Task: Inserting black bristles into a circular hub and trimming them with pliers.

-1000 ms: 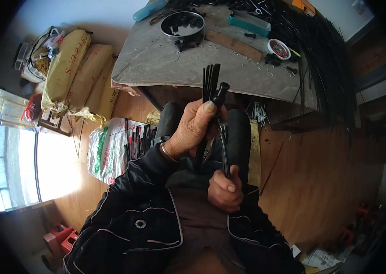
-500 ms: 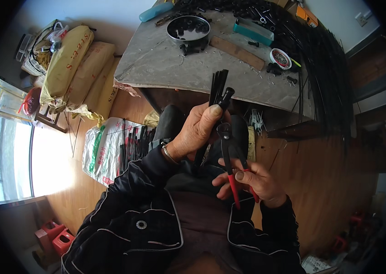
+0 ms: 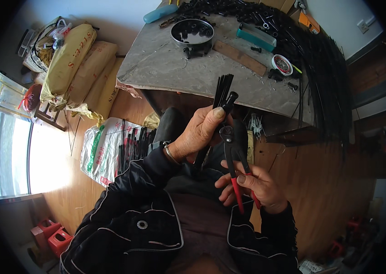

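Head-worn fisheye — looking steeply down.

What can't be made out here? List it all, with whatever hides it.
All in the head view:
Rods: middle hidden behind the left grip.
Pliers: parts of the handles covered by the right grip.
White bowl: contents too small to tell.
Black pile: cut off by the top edge.
Sacks: contents hidden by their own wrapping.

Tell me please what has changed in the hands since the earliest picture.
The right hand has shifted rightward and loosened its fist; the red-handled pliers it holds now stand with handles spread. The left hand still holds the black rods.
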`<state>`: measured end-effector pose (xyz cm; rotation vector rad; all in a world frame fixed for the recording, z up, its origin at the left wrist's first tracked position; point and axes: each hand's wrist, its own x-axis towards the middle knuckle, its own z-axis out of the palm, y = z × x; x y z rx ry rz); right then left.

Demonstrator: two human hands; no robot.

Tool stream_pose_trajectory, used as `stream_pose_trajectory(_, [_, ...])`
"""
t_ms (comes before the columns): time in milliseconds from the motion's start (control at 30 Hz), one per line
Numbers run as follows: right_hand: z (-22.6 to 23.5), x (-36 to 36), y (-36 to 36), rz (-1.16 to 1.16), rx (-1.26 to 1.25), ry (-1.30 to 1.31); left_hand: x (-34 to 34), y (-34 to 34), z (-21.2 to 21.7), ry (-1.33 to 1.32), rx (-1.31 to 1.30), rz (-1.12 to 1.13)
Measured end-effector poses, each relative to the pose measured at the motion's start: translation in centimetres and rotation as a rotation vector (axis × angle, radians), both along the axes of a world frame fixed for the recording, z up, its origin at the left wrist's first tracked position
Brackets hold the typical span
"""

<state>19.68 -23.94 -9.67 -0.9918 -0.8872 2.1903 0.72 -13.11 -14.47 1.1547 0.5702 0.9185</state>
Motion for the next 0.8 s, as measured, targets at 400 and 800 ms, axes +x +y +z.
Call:
stream_pose_trajectory(400, [-1.4, -1.1, -0.8, -0.053, -0.041, 0.015, -0.2, 0.0, -0.1, 0.015, 0.007, -0.015])
stream_pose_trajectory(800, [-2.7, 0.5, 2.7, -0.069, 0.452, -0.536, 0.4, 1.9, -1.0, 0.004, -0.069, 0.171])
